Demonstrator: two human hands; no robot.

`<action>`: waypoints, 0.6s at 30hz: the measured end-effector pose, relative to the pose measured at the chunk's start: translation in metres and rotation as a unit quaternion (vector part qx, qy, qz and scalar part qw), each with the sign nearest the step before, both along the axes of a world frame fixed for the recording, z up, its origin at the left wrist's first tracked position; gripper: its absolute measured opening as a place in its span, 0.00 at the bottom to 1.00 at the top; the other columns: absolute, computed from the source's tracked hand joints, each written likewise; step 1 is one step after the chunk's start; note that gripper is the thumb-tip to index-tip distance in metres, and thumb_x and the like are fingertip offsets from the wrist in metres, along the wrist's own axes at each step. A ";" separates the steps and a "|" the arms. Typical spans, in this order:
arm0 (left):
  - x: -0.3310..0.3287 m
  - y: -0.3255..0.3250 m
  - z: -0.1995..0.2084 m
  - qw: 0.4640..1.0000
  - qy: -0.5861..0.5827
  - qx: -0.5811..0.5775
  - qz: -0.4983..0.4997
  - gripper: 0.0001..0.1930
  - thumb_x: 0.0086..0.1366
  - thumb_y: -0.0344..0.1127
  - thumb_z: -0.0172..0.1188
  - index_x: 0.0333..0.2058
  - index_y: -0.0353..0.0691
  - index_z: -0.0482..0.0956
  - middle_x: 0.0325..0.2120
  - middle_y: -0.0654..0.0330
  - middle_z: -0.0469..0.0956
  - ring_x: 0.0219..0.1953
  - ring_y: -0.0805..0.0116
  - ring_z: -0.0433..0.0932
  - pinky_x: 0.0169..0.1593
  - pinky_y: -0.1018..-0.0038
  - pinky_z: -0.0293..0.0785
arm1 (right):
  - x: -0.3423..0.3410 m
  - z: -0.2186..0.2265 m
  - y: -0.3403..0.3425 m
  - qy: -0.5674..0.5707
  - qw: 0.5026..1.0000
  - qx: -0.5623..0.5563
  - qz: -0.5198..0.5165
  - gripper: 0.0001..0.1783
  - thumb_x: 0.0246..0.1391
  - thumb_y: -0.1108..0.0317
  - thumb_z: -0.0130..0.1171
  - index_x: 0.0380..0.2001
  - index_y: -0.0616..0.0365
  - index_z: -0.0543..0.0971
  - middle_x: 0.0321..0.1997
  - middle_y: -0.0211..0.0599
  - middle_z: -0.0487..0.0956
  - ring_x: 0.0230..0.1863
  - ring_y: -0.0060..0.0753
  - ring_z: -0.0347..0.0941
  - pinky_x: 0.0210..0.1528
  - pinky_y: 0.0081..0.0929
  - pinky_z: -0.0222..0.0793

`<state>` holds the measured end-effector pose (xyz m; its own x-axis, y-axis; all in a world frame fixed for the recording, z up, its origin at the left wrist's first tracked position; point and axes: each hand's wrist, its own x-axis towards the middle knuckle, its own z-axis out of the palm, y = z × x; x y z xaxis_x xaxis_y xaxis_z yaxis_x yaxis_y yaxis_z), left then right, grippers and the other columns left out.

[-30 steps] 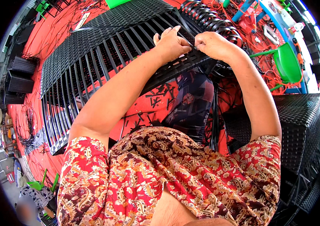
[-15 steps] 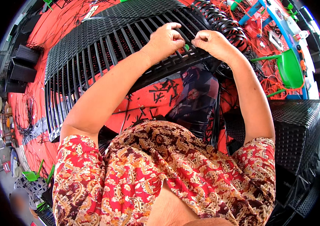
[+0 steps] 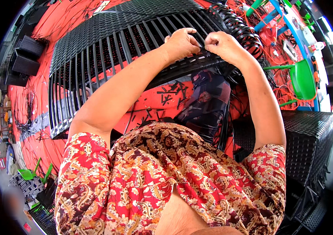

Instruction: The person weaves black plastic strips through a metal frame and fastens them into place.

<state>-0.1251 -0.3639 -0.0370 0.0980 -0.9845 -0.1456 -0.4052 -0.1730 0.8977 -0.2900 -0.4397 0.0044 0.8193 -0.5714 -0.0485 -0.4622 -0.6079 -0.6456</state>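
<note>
A large black woven rattan furniture piece (image 3: 123, 20) lies before me, its far part tightly woven and its near part still bare parallel strips. Over its right end my left hand (image 3: 182, 44) is closed, finger and thumb pinching a black plastic strip (image 3: 200, 42). Close beside it, my right hand (image 3: 224, 47) pinches at the same spot, its fingertips slightly blurred. The fingers cover most of the strip between them. Below the hands runs the near edge of the frame, wrapped in black strip.
Coiled black strip (image 3: 241, 28) lies just beyond my right hand. A green plastic stool (image 3: 303, 80) and a blue-framed table (image 3: 290, 23) stand to the right. Another black woven piece (image 3: 307, 133) sits by my right elbow. Short black offcuts (image 3: 169, 94) litter the red floor covering (image 3: 145, 100).
Both hands stay at the right end of the piece. They have come closer together, the left one moving slightly right. The whole view has shifted a little.
</note>
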 end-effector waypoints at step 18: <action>0.019 0.044 0.009 0.913 -0.403 0.014 -0.060 0.14 0.55 0.53 0.53 0.39 0.65 0.81 0.63 0.58 0.49 0.66 0.57 0.43 0.59 0.41 0.37 | 0.026 -0.026 0.013 -0.069 0.992 -0.059 0.089 0.09 0.46 0.69 0.58 0.20 0.62 0.71 0.38 0.36 0.70 0.40 0.31 0.67 0.44 0.25 0.62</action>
